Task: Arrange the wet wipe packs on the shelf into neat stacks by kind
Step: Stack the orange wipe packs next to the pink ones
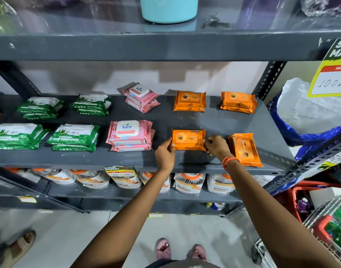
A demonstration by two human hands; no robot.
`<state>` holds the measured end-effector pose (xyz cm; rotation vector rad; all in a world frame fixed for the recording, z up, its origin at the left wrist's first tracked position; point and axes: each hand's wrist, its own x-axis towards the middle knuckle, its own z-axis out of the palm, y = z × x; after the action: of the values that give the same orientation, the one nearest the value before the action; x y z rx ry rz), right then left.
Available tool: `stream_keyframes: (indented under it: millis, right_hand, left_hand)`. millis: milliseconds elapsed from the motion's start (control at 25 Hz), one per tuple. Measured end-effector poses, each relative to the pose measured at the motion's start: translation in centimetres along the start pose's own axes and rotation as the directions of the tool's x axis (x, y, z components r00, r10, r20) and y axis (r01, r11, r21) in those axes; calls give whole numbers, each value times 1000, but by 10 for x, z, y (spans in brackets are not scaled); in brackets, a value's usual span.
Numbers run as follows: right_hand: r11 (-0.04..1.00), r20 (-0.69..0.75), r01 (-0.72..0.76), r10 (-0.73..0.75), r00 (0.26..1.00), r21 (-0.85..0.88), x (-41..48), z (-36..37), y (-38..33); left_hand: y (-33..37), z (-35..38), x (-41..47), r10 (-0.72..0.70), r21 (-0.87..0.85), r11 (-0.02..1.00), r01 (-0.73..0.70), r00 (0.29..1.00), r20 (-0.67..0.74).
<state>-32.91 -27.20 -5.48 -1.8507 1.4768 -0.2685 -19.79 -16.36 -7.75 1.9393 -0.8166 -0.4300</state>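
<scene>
My left hand (165, 153) and right hand (216, 145) pinch opposite ends of a flat orange wet-wipe pack (188, 139). Another orange pack (245, 149) lies just right of my grip, skewed.

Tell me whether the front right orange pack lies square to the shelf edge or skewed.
Skewed. The front right orange pack lies turned at an angle to the shelf edge, untouched by either hand.

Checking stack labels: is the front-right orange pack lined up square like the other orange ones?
No, the front-right orange pack lies turned at an angle near the shelf edge, beside the right hand.
</scene>
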Motion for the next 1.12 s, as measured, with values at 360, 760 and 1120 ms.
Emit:
stream_keyframes:
  millis: [360,760,1120]
  right_hand:
    - [993,-61,18,-25,998,-118,-13,1,-6]
    - [880,-338,-283,152,929,-381,-27,-26,54]
    - [894,-270,-30,-103,957,-446,-24,-19,-6]
  left_hand:
    - [0,-5,-7,107,136,984,-111,994,37]
    - [-48,-15,-26,276,632,692,-348,937,214]
    - [-59,-24,-19,265,689,593,-418,908,324]
